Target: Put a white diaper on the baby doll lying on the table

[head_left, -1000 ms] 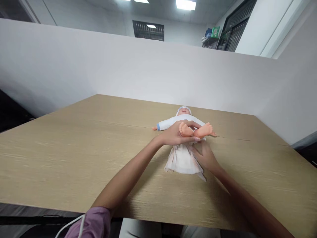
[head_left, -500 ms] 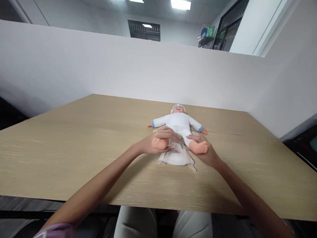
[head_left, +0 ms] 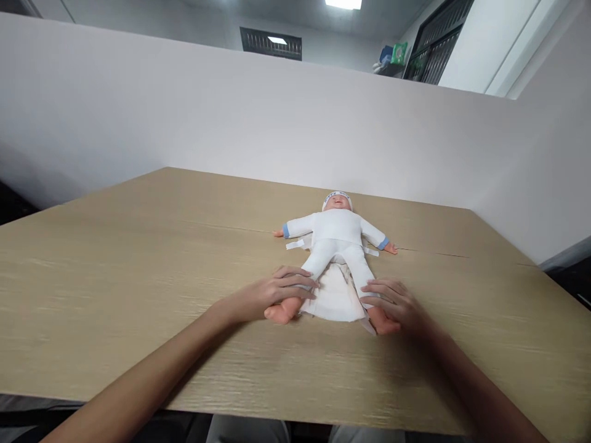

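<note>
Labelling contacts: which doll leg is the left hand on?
The leg on the person's left, its bare foot showing under the left hand; the right hand covers the other leg.

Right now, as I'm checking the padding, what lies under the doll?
A white diaper lies spread under the doll's hips and legs, tabs sticking out beside its torso. The part beneath the body is covered; left hand and right hand cover the ankles.

Bare forearms (head_left: pixel 184 351); left hand (head_left: pixel 268 298), right hand (head_left: pixel 397 304) ungloved; pale grey trousers (head_left: pixel 249 429) at bottom edge.
</note>
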`<state>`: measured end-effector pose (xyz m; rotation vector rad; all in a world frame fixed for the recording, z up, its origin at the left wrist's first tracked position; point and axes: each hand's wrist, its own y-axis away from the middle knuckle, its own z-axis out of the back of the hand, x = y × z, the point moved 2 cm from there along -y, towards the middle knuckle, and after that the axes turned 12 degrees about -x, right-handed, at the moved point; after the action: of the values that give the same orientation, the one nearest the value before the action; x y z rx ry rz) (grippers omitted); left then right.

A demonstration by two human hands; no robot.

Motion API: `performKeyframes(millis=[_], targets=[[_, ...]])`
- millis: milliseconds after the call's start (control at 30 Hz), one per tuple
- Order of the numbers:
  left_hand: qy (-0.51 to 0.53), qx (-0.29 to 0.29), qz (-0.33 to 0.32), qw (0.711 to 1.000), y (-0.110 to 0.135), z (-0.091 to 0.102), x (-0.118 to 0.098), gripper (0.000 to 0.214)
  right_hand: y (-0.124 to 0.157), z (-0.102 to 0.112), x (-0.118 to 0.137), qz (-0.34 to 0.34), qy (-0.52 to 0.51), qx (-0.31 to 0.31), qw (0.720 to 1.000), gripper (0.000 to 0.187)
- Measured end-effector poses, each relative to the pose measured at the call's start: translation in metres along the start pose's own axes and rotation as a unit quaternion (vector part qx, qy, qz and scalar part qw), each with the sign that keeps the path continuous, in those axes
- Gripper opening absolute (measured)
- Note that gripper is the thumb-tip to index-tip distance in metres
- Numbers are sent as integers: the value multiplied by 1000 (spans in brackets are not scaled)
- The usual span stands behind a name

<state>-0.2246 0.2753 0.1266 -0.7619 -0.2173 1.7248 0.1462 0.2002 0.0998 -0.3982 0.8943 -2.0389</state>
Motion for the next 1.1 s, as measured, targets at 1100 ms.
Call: performKeyframes(millis=[1100], targets=[[-172, -31, 181, 968, -24, -41, -34, 13, -26, -19, 40, -178, 72, 87, 977, 38]])
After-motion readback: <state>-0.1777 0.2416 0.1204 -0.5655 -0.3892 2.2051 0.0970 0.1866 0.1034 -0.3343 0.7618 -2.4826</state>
